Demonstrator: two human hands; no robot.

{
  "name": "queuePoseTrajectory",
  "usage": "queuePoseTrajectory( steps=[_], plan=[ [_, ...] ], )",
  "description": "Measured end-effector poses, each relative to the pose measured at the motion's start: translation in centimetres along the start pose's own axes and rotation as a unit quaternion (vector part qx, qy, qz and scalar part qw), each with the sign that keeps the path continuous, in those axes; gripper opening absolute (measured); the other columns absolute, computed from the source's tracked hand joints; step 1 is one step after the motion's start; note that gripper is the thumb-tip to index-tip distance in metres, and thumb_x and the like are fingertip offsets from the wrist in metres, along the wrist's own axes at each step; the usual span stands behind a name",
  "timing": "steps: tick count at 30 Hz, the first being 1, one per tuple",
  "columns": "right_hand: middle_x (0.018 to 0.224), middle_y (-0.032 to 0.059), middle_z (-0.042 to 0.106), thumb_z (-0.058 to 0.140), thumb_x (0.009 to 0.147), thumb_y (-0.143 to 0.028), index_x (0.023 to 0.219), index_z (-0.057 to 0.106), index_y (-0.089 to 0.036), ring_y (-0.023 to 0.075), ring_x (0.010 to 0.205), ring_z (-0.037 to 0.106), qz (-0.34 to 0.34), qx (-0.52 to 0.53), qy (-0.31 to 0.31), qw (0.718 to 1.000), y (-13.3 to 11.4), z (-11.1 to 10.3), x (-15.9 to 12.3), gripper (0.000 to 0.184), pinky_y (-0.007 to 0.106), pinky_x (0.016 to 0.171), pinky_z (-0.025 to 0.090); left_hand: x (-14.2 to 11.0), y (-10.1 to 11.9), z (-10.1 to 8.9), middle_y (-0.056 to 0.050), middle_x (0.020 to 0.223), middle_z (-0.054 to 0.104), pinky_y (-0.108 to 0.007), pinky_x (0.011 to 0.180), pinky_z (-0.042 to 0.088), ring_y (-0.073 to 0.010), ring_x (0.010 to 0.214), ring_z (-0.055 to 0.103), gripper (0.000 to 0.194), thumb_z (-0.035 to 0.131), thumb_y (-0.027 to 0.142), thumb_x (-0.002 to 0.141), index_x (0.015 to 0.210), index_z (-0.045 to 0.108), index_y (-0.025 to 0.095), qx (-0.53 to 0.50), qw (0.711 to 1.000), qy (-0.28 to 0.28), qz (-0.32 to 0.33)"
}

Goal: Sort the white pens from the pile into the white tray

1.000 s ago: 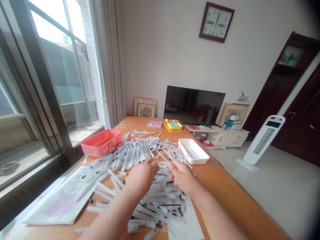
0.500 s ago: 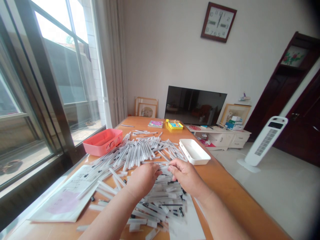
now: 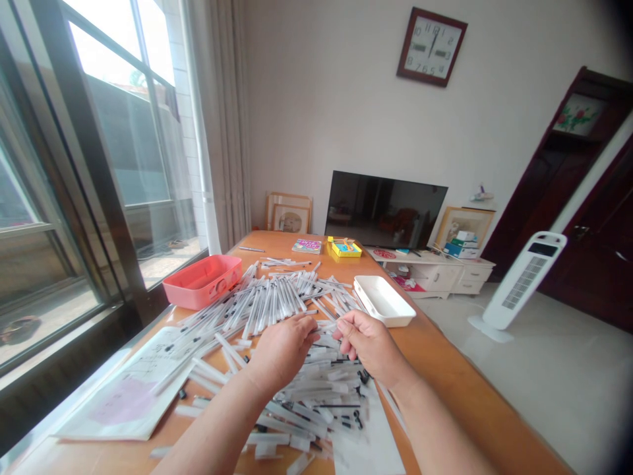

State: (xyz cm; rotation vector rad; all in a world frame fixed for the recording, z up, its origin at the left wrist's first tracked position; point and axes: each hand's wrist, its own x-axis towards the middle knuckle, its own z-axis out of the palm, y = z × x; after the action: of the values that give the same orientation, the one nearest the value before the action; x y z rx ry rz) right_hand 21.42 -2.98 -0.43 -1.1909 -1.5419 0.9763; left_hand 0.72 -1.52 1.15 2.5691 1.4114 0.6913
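Note:
My left hand [image 3: 289,346] is closed over the loose pen parts, its back toward me and its fingertips pinched together. My right hand [image 3: 363,340] is beside it, thumb and forefinger pressed together and pointing toward the left hand. Whatever is between the fingers is too small or hidden to make out. Under and in front of both hands spread clear plastic pen barrels and caps [image 3: 291,415], with small black pieces [image 3: 357,417] among them. Beyond the hands is a heap of clear pens with dark tips [image 3: 277,297].
A red plastic basket [image 3: 182,297] stands at the left edge, a white tray [image 3: 406,318] at the right. A printed sheet [image 3: 123,396] lies at the left and white paper [image 3: 376,442] in front. A booklet [image 3: 306,246] and a yellow box [image 3: 345,248] sit at the far end.
My two hands have drawn slightly apart. My right hand has lifted a little, and its fingers have turned slightly. The pens and containers stay where they were.

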Motion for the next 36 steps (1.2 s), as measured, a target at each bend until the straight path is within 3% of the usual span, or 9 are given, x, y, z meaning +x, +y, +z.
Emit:
queuePoseTrajectory(
  steps=[8,13,19,23,27,32,36],
  plan=[
    [0.068,0.0003,0.066,0.052,0.093,-0.052,0.087,0.061,-0.018,0.0100,0.050,0.055,-0.011,-0.005,-0.005,1.000,0.3,0.0,0.1,0.036,0.022,0.050,0.043,-0.1,-0.3,-0.1,-0.001,0.084,0.070,-0.024,0.068,0.040,-0.0166,0.079,0.064,0.028,0.040,0.034,0.099,0.085,0.062,0.025,-0.035,0.998,-0.044,0.024],
    [0.063,-0.0010,0.063,0.055,0.091,-0.054,0.080,0.057,-0.018,0.0093,0.047,0.052,0.007,0.017,0.027,0.999,0.0,0.4,0.1,0.037,0.020,0.045,0.039,-0.1,-0.3,0.0,-0.002,0.092,0.071,-0.027,0.069,0.039,-0.0205,0.087,0.064,0.020,0.054,0.043,0.092,0.103,0.063,0.029,0.001,1.000,0.006,-0.014],
    [0.064,-0.0002,0.064,0.053,0.093,-0.052,0.085,0.062,-0.019,0.0102,0.051,0.054,-0.004,0.031,0.003,1.000,0.2,0.3,0.0,0.035,0.022,0.050,0.042,0.2,0.0,-0.4,-0.004,0.081,0.069,-0.030,0.074,0.037,-0.0212,0.083,0.057,0.023,0.048,0.035,0.096,0.082,0.062,0.023,0.022,0.997,0.034,0.062],
    [0.065,0.0000,0.065,0.054,0.094,-0.050,0.088,0.063,-0.018,0.0104,0.051,0.055,-0.016,0.021,-0.001,1.000,0.3,0.0,0.1,0.033,0.023,0.051,0.044,0.1,-0.4,-0.3,-0.003,0.078,0.069,-0.028,0.072,0.037,-0.0193,0.079,0.058,0.030,0.043,0.034,0.098,0.078,0.062,0.022,-0.041,0.997,-0.002,0.061],
    [0.083,0.0033,0.071,0.057,0.090,-0.045,0.101,0.062,-0.018,0.0107,0.054,0.057,-0.016,0.062,0.016,0.998,-0.2,-0.5,0.2,0.029,0.024,0.051,0.045,0.1,-1.5,0.3,-0.002,0.072,0.068,-0.027,0.064,0.036,-0.0169,0.067,0.059,0.038,0.038,0.039,0.099,0.077,0.064,0.022,-0.124,0.990,-0.073,0.005],
    [0.081,0.0028,0.069,0.058,0.083,-0.036,0.097,0.062,-0.017,0.0118,0.055,0.058,0.043,0.056,0.060,0.996,0.0,-0.6,0.5,0.023,0.022,0.047,0.042,0.1,-2.1,0.7,-0.002,0.074,0.069,-0.026,0.062,0.034,-0.0168,0.067,0.059,0.035,0.041,0.040,0.096,0.077,0.064,0.022,-0.149,0.986,-0.069,-0.021],
    [0.077,-0.0003,0.067,0.055,0.078,-0.025,0.099,0.064,-0.018,0.0112,0.054,0.056,0.079,-0.033,0.022,0.996,1.6,-0.3,1.0,0.023,0.022,0.048,0.040,0.2,-1.8,0.3,-0.002,0.077,0.069,-0.027,0.064,0.033,-0.0173,0.071,0.060,0.032,0.043,0.037,0.096,0.077,0.064,0.022,-0.102,0.993,-0.051,0.003]
  ],
)
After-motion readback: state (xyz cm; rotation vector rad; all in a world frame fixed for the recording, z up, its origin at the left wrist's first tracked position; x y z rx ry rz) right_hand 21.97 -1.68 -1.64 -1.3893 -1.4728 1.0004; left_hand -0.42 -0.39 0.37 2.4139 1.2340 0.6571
